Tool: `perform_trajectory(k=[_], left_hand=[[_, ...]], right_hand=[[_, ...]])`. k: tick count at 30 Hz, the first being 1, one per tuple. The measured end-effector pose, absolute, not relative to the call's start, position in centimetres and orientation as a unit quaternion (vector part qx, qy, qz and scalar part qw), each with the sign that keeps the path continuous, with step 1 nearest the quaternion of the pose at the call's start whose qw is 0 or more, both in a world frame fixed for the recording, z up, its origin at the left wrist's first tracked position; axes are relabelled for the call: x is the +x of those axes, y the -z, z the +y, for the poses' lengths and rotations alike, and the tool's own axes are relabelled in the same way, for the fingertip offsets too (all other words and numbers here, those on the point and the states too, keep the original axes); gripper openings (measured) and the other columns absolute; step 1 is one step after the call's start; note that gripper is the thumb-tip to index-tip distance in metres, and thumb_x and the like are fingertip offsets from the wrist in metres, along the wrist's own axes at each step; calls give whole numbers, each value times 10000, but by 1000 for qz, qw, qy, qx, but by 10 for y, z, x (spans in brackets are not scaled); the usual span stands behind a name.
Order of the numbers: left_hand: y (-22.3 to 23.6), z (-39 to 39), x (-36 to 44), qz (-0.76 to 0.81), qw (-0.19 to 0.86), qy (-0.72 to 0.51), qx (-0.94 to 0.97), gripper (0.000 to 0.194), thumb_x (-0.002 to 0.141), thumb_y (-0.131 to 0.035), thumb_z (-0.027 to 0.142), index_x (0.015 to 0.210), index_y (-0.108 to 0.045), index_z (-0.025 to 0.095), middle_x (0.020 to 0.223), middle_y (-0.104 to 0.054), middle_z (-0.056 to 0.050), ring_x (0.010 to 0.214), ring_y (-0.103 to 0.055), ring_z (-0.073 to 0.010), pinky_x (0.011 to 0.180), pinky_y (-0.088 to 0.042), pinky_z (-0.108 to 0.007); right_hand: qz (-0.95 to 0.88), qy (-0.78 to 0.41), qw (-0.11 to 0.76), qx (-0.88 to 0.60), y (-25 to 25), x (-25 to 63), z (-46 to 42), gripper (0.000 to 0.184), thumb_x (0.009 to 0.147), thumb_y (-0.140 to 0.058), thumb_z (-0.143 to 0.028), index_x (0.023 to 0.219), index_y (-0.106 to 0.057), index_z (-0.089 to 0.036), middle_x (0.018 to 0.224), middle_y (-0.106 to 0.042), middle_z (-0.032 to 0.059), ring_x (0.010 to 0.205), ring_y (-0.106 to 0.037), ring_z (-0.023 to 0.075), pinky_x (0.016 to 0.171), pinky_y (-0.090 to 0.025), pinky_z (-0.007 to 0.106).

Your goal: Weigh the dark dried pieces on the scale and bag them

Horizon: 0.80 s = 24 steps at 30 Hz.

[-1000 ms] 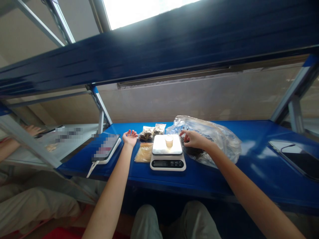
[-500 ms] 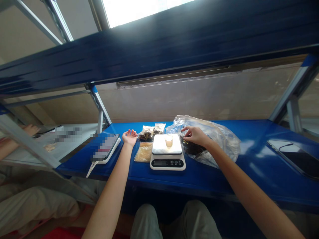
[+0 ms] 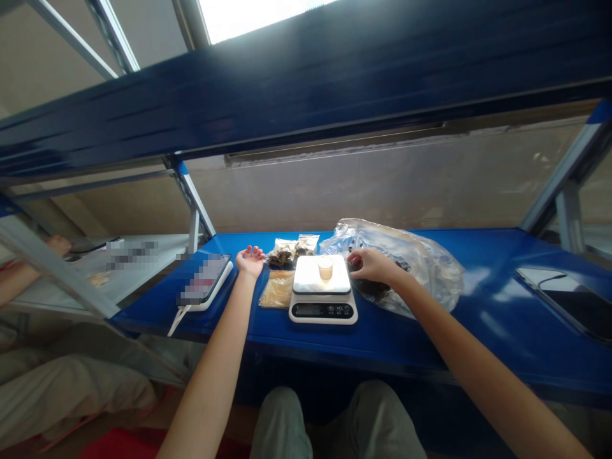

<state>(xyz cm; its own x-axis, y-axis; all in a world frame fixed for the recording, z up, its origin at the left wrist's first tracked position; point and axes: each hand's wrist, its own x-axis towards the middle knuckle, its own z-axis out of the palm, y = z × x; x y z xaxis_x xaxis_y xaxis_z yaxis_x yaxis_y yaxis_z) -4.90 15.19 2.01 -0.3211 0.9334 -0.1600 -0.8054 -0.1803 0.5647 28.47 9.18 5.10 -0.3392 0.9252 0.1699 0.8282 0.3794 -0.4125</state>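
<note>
My left hand (image 3: 249,260) rests palm up on the blue shelf (image 3: 478,312), fingers loosely spread and holding nothing, just left of some small packets (image 3: 289,251). A white digital scale (image 3: 323,291) stands in the middle with a small clear cup (image 3: 326,268) on its platform. My right hand (image 3: 371,266) is at the mouth of a large clear plastic bag (image 3: 411,261) with dark contents, right of the scale. Its fingers are pinched together; whatever they hold is too small to make out.
A flat packet of yellowish material (image 3: 277,291) lies left of the scale. A phone on a white power bank (image 3: 204,285) sits further left. Another phone (image 3: 568,299) lies at the far right. Another person's arm (image 3: 23,274) is at the neighbouring shelf. An upper shelf beam (image 3: 306,89) hangs overhead.
My right hand rose slightly from the bag with fingers pinched, then settled back at the bag's mouth. My left hand stayed palm up in place.
</note>
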Motion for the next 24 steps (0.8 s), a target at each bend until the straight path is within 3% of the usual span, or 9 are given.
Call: perform_trajectory(k=[3, 8, 15, 24], left_hand=[[-19, 152, -50, 284, 575, -760, 108, 79, 733, -393, 154, 699, -460, 177, 601, -512, -17, 503, -496, -124, 503, -341, -236], [-20, 151, -50, 283, 577, -759, 109, 63, 724, -398, 133, 722, -445, 175, 611, -508, -33, 531, -475, -131, 516, -333, -250], [-21, 150, -50, 284, 576, -759, 108, 56, 716, -399, 132, 725, -436, 173, 617, -501, -34, 537, -464, -129, 519, -324, -249], [-21, 150, -48, 276, 577, -762, 100, 71, 724, -393, 138, 708, -452, 174, 609, -499, -29, 542, -468, -132, 519, -315, -249]], right_hand=[[-801, -77, 170, -569, -53, 279, 88, 203, 615, -654, -246, 797, -707, -172, 861, -714, 83, 810, -638, 237, 696, -468, 278], [-805, -66, 174, -563, -54, 277, 87, 196, 634, -635, -221, 800, -721, -162, 841, -719, 90, 779, -641, 229, 696, -472, 279], [-806, -121, 213, -539, -53, 285, 93, 166, 634, -631, -160, 762, -736, -169, 791, -725, 70, 733, -655, 204, 675, -488, 263], [-787, -160, 279, -527, -52, 289, 98, 106, 632, -685, -220, 702, -744, -168, 730, -727, 66, 697, -657, 212, 674, -507, 290]])
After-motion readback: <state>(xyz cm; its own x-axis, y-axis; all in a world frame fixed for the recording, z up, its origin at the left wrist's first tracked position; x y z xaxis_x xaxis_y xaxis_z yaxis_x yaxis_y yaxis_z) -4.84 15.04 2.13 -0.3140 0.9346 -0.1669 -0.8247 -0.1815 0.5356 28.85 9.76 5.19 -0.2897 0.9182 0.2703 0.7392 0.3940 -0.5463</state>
